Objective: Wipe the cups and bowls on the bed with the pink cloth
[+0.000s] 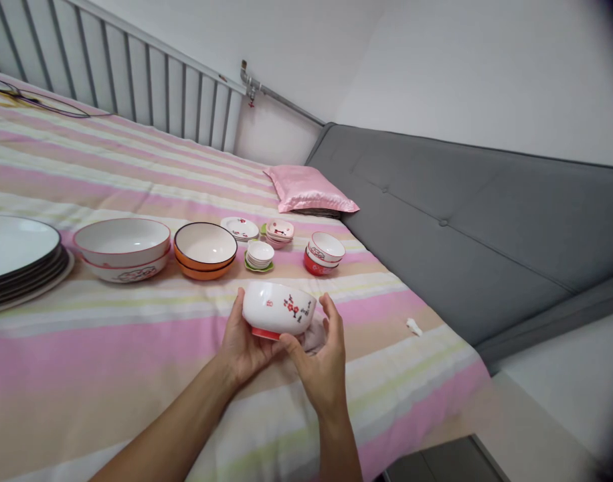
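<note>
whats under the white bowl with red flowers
Below the round white bowl, part of the left hand shows by its red foot, and a crumpled greyish cloth beside the right hand. The bowl's underside and what it covers are hidden.

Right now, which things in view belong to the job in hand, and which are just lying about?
In use:
- white bowl, in the left hand and right hand
- crumpled cloth, by the right hand
- probably the plate stack and orange bowls

Apparently lying about:
- pink pillow
- cables
- small white scrap
</note>
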The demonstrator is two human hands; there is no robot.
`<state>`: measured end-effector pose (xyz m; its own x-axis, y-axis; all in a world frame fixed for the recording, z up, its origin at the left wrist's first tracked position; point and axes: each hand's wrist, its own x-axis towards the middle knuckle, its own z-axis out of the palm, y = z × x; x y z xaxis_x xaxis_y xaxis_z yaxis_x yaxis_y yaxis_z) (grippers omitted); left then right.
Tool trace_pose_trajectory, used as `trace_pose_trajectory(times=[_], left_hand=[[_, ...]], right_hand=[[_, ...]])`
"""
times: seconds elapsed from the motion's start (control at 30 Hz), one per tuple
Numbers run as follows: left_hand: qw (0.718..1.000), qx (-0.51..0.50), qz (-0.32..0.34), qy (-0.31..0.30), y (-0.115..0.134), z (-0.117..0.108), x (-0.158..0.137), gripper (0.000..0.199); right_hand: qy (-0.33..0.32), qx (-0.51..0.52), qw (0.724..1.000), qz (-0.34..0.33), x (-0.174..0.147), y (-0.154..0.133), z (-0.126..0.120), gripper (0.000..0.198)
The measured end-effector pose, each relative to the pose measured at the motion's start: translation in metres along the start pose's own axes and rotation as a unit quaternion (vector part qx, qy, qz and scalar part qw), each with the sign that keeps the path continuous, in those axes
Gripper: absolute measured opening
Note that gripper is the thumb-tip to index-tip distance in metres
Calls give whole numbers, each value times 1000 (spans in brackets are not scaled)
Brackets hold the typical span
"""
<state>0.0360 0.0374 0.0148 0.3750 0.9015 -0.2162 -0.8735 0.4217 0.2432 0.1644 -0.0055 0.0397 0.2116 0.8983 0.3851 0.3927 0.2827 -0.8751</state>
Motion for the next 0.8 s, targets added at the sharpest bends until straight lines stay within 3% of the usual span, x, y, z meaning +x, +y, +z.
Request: trace_pose_trajectory(times=[0.4, 0.8], left_hand=[[990, -103, -50, -82, 7, -11, -3, 68], [994, -106, -12, -18, 6, -6, -3, 64]], right_hand=[[-55, 99, 993, 34, -2, 6, 1, 76], [-59, 127, 988, 58, -3, 1, 2, 59]])
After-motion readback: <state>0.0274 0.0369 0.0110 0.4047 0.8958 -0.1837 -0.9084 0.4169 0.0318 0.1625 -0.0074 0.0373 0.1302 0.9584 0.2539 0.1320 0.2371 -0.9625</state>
